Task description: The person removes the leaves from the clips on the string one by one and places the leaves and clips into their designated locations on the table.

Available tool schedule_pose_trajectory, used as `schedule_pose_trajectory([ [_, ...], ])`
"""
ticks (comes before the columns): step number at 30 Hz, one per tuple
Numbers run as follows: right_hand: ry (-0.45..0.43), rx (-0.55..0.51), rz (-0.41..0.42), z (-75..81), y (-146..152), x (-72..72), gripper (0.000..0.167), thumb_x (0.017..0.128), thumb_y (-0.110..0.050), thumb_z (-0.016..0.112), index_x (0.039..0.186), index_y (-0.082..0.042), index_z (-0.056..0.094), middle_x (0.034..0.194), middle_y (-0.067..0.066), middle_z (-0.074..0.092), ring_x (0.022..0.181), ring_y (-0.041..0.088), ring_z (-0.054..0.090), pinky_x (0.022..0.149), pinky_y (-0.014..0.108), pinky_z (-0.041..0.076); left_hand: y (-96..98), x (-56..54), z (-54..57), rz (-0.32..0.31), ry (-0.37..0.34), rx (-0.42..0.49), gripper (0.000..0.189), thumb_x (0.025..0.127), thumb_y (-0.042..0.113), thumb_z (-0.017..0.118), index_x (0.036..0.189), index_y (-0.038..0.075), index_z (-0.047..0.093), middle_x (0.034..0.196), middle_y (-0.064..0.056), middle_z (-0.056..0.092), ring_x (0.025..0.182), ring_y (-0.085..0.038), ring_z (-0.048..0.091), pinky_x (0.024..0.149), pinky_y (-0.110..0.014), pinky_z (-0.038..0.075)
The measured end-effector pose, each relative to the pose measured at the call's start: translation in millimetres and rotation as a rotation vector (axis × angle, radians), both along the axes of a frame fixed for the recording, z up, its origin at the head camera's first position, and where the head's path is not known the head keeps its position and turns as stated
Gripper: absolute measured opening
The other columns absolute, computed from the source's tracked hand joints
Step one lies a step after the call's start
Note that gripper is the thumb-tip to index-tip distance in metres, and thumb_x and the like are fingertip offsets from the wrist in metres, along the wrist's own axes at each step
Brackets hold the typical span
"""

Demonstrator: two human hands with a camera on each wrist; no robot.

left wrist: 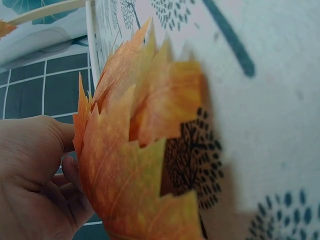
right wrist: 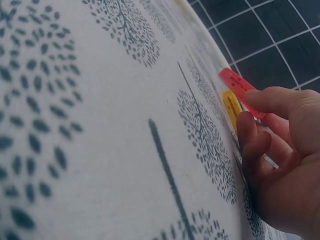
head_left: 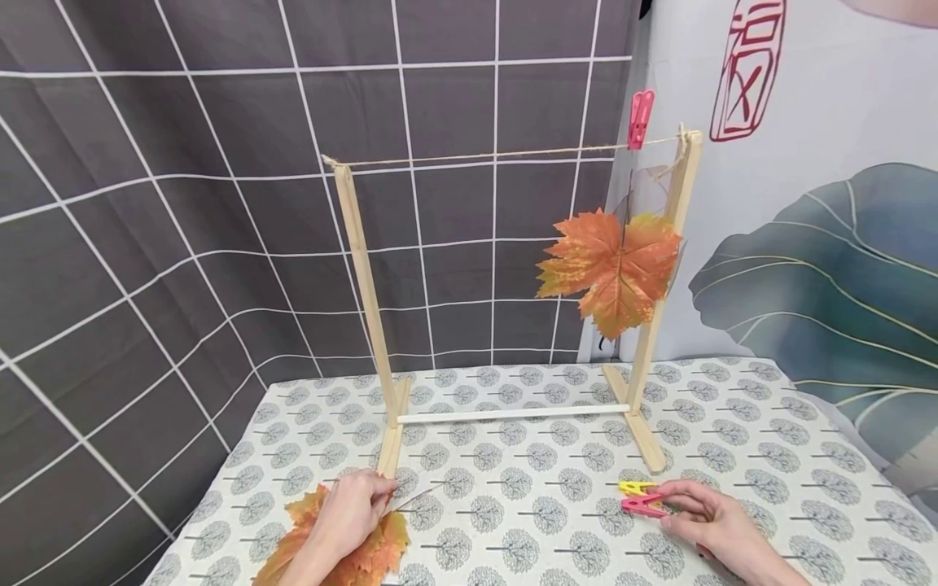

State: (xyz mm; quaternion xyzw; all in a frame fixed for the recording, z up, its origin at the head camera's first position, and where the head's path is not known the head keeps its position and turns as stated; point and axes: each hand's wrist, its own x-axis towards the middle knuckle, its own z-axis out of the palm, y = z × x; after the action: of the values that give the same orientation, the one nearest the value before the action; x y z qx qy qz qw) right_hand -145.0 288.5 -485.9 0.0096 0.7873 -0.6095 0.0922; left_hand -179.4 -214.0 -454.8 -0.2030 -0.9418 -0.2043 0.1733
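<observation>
My left hand [head_left: 350, 509] is at the front left, over a small pile of orange and yellow maple leaves [head_left: 388, 541]. In the left wrist view its thumb and fingers pinch the edge of a leaf [left wrist: 117, 165], with the fingertips partly hidden behind it. At the front right, my right hand [head_left: 707, 521] grips a pink clothespin [head_left: 643, 506] between thumb and fingers. A yellow clothespin [right wrist: 231, 107] lies right beside the pink one, close to the fingertips.
A wooden stand [head_left: 370, 293] carries a string [head_left: 469, 156] between two posts. From it a pink clothespin [head_left: 641, 120] holds another maple leaf [head_left: 615, 273] by its stem, near the right post. A white rod [head_left: 513, 414] joins the feet on the tree-patterned tablecloth [head_left: 535, 553].
</observation>
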Motion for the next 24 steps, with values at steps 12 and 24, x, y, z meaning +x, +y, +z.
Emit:
schedule_pose_trajectory([
  [12, 0.102, 0.042, 0.041, -2.9, -3.2, 3.5, 0.05, 0.087, -0.006, 0.075, 0.127, 0.014, 0.052, 0.104, 0.012, 0.07, 0.082, 0.011, 0.064, 0.071, 0.024, 0.054, 0.1, 2.4, -3.1, 0.011, -0.008, 0.002, 0.023, 0.073, -0.004, 0.081, 0.089, 0.014, 0.082, 0.082, 0.002, 0.071, 0.072, -0.017, 0.067, 0.062, -0.032, 0.054],
  [24, 0.089, 0.05, 0.03, -1.0, -4.9, 4.4, 0.054, 0.086, -0.009, 0.076, 0.129, 0.014, 0.052, 0.099, 0.012, 0.07, 0.077, 0.008, 0.062, 0.061, 0.022, 0.051, 0.3, 3.3, -5.7, 0.007, -0.033, 0.01, 0.021, 0.075, -0.004, 0.08, 0.088, 0.012, 0.081, 0.081, 0.005, 0.068, 0.066, -0.008, 0.058, 0.056, -0.028, 0.048],
])
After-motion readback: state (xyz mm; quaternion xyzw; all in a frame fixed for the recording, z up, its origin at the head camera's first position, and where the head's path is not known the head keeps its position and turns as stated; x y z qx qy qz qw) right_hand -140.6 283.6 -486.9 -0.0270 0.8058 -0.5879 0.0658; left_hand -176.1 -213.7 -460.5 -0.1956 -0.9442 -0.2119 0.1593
